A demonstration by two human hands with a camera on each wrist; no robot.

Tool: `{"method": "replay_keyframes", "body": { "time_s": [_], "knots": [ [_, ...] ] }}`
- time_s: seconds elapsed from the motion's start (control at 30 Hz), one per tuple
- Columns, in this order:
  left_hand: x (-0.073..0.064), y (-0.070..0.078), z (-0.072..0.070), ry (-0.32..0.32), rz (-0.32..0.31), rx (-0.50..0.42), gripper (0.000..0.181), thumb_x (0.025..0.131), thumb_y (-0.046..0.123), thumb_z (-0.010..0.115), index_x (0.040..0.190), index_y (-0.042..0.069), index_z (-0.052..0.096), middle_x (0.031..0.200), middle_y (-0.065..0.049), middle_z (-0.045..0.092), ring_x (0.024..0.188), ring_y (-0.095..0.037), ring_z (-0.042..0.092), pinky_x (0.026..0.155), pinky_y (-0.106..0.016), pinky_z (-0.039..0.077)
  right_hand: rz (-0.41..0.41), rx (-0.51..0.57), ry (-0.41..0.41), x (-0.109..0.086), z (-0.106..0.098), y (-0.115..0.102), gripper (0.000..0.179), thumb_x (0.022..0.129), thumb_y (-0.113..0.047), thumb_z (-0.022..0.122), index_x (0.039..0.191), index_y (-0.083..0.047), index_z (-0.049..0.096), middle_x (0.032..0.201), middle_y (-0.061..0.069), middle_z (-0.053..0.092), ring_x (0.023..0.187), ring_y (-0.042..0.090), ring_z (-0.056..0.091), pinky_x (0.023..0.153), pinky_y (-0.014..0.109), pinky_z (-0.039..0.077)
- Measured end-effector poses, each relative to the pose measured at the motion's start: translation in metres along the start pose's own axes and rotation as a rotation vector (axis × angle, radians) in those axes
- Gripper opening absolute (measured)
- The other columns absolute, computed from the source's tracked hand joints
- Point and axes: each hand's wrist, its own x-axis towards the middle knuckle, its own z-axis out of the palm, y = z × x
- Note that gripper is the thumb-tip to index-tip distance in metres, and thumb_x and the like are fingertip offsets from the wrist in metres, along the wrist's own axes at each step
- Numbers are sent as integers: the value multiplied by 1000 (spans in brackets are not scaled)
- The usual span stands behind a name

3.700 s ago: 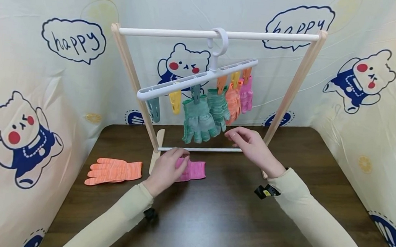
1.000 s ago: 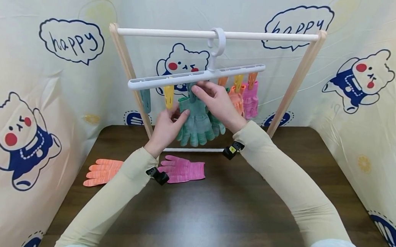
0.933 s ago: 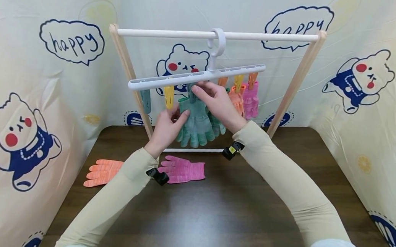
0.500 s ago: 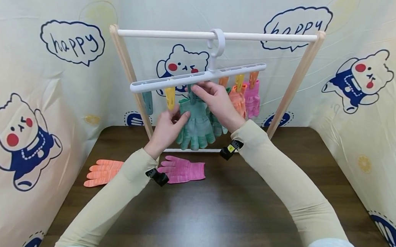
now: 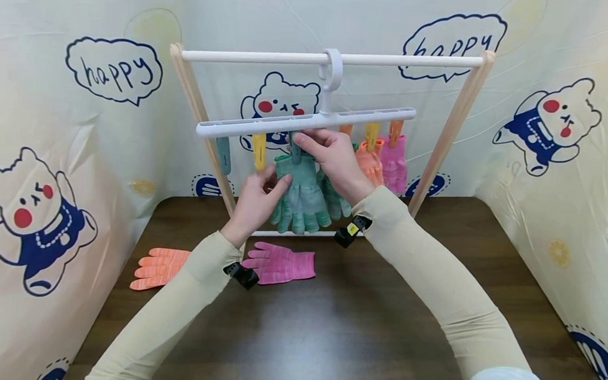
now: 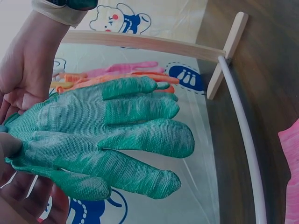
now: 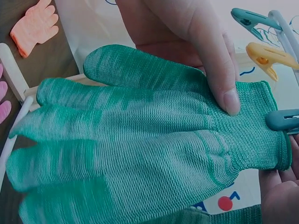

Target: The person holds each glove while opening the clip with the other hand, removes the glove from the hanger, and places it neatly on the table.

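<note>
A green glove (image 5: 303, 196) hangs by its cuff from a blue-grey clothespin (image 7: 281, 120) under the white hanger (image 5: 266, 127). My left hand (image 5: 254, 201) pinches this glove near the cuff, its thumb (image 7: 231, 100) on the front and its other fingers behind. My right hand (image 5: 340, 160) holds the clothespin at the cuff; part of its grip is hidden. Behind hangs another green glove (image 5: 337, 198). Farther along the hanger are an orange glove (image 5: 370, 164) and a pink glove (image 5: 393, 167), each on a clothespin.
On the table (image 5: 358, 323) lie an orange glove (image 5: 158, 268), partly covered by the left sleeve, and a pink glove (image 5: 283, 264). A yellow clothespin (image 5: 259, 151) and another blue-grey clothespin (image 5: 223, 155) hang without gloves. The wooden rack (image 5: 459, 124) carries the hanger.
Earlier, my left hand was over the pink glove on the table and my right hand was beside the rack. Both moved up to the green glove. Lately the hanger has swivelled slightly.
</note>
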Motion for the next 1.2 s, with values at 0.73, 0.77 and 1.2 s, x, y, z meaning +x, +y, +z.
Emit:
{"method": "replay_keyframes", "body": {
  "time_s": [0.73,0.77,1.2],
  "knots": [
    [-3,0,2,-9,-38,-41,23,107,21,60,113,1,69,93,-15,64,83,-26,54,69,-25,46,6,20,95,3,2,0,29,98,-15,74,122,0,75,116,9,77,110,18,69,97,35,56],
    [-4,0,2,-8,-38,-42,22,107,20,60,113,0,69,93,-15,63,83,-26,54,69,-26,45,4,21,93,3,2,0,29,98,-15,73,123,0,75,117,9,77,110,18,69,97,35,56],
    [-9,-11,4,-17,-28,17,24,107,26,60,97,4,65,82,-11,55,77,-25,52,65,-29,42,7,33,59,-1,0,2,30,99,-15,72,125,0,74,119,10,76,112,20,71,98,37,56]
  ]
}}
